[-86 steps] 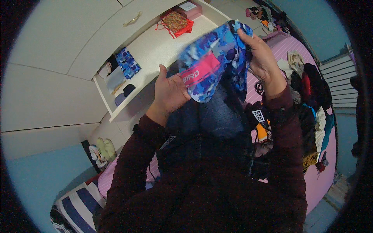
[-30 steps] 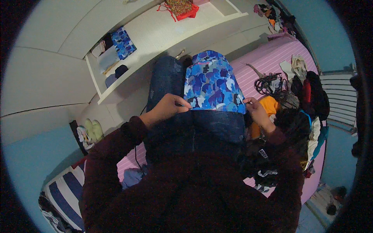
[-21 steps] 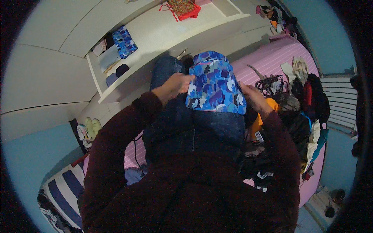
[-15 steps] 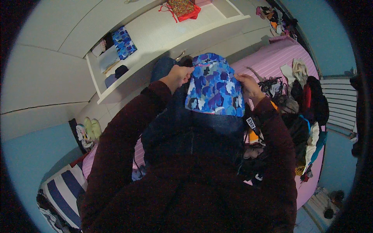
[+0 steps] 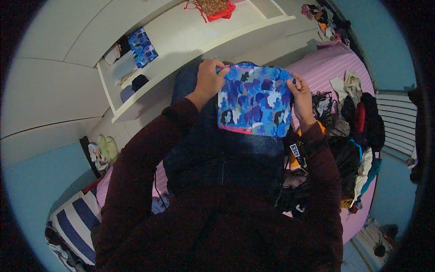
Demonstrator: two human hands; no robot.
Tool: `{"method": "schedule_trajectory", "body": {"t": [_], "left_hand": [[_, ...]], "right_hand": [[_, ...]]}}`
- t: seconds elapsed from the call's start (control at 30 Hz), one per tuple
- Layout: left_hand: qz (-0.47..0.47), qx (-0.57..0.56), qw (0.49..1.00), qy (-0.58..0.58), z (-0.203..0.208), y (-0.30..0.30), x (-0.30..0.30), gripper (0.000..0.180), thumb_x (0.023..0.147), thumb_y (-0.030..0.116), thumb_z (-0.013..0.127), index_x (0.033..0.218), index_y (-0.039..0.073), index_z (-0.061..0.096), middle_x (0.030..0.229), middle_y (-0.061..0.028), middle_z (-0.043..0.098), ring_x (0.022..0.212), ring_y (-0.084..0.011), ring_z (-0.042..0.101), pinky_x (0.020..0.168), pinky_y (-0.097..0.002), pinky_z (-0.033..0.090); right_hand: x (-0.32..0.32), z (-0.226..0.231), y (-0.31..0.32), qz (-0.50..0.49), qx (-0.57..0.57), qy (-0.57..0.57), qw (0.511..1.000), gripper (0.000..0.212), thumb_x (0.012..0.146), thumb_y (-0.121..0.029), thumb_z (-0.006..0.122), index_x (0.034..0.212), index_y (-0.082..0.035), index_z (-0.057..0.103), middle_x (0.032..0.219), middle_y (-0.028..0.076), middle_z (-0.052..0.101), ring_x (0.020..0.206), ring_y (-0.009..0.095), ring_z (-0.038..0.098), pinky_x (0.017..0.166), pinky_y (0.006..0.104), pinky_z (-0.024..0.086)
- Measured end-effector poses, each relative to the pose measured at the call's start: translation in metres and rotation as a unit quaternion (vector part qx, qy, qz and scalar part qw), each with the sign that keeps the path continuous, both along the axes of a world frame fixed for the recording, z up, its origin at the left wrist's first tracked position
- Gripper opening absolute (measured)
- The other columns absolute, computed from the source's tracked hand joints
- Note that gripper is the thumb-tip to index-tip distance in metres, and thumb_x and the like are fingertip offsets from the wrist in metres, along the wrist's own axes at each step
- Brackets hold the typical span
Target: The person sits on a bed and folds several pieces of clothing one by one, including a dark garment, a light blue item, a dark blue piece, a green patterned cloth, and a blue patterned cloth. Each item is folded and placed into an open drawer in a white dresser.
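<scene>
A folded piece of blue camouflage-patterned cloth [image 5: 255, 100] lies over my thighs, its lower part on my dark jeans [image 5: 213, 152]. A thin pink edge shows along its top left and its lower left. My left hand [image 5: 210, 80] pinches the top left corner between thumb and fingers. At the upper right edge, my right hand [image 5: 302, 95] grips the same cloth with its thumb in front. The exact kind of garment cannot be made out.
An open white drawer [image 5: 222, 47] stands ahead, with another blue camouflage cloth [image 5: 142, 47], a dark bundle [image 5: 140, 82] and a red drawstring pouch [image 5: 217, 11]. Mixed clothes [image 5: 349, 149] lie heaped on the pink bed [image 5: 294, 68] at right. Pale green slippers [image 5: 107, 149] are at left.
The cloth's top flap has been folded down, so it looks shorter and squarer. My left hand has moved up a little, and the right hand has shifted slightly right.
</scene>
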State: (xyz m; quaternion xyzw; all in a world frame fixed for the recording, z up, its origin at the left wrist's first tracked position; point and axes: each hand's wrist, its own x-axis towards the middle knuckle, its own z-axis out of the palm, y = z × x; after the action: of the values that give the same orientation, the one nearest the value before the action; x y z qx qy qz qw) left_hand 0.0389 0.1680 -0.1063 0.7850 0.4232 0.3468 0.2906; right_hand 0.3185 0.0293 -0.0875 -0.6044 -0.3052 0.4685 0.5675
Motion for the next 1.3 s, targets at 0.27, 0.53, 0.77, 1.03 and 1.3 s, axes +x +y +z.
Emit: {"method": "schedule_trajectory", "body": {"t": [0.27,0.53,0.77,1.03,1.3], "left_hand": [[0.031,-0.575,0.815,-0.057,0.001,-0.001,0.000,0.044,0.085,0.038,0.061,0.108,0.001,0.055,0.101,-0.0077,0.062,0.089,-0.0193,0.060,0.080,-0.0365,0.047],[-0.074,-0.677,0.719,-0.140,0.017,0.003,-0.019,0.044,0.085,0.033,0.061,0.114,0.002,0.052,0.107,-0.0096,0.061,0.095,-0.0185,0.061,0.084,-0.0359,0.048],[-0.151,-0.544,0.809,-0.163,0.057,-0.008,-0.037,0.049,0.078,0.016,0.069,0.121,0.002,0.050,0.107,-0.0102,0.061,0.092,-0.0144,0.060,0.081,-0.0302,0.049],[-0.137,-0.440,0.883,-0.087,0.104,0.008,-0.048,0.036,0.076,0.017,0.071,0.108,0.002,0.063,0.098,-0.0075,0.065,0.088,-0.0120,0.059,0.082,-0.0273,0.045],[-0.081,0.015,0.996,0.035,0.141,0.017,-0.077,0.026,0.073,0.013,0.072,0.096,0.002,0.064,0.081,-0.0070,0.062,0.080,-0.0197,0.061,0.076,-0.0288,0.046]], "right_hand": [[-0.006,-0.032,-0.007,0.092,-0.306,0.081,0.944,0.051,0.087,-0.045,0.055,0.111,-0.001,0.057,0.090,0.007,0.063,0.078,0.014,0.058,0.071,0.0263,0.048],[-0.010,0.006,-0.004,0.136,-0.269,0.136,0.944,0.050,0.084,-0.034,0.062,0.115,0.003,0.051,0.106,0.012,0.061,0.088,0.018,0.061,0.077,0.0294,0.049],[-0.007,0.047,-0.014,0.095,-0.109,0.076,0.987,0.065,0.078,-0.005,0.068,0.135,0.000,0.034,0.110,0.011,0.059,0.094,0.015,0.058,0.083,0.0283,0.048],[-0.010,0.099,-0.008,0.168,-0.156,-0.189,0.955,0.045,0.074,-0.005,0.071,0.116,0.004,0.056,0.106,0.006,0.062,0.092,0.011,0.056,0.082,0.0253,0.046],[-0.013,0.149,0.014,0.169,-0.061,-0.405,0.896,0.028,0.082,-0.011,0.065,0.109,-0.003,0.061,0.092,0.003,0.058,0.082,0.011,0.052,0.076,0.0245,0.042]]}}
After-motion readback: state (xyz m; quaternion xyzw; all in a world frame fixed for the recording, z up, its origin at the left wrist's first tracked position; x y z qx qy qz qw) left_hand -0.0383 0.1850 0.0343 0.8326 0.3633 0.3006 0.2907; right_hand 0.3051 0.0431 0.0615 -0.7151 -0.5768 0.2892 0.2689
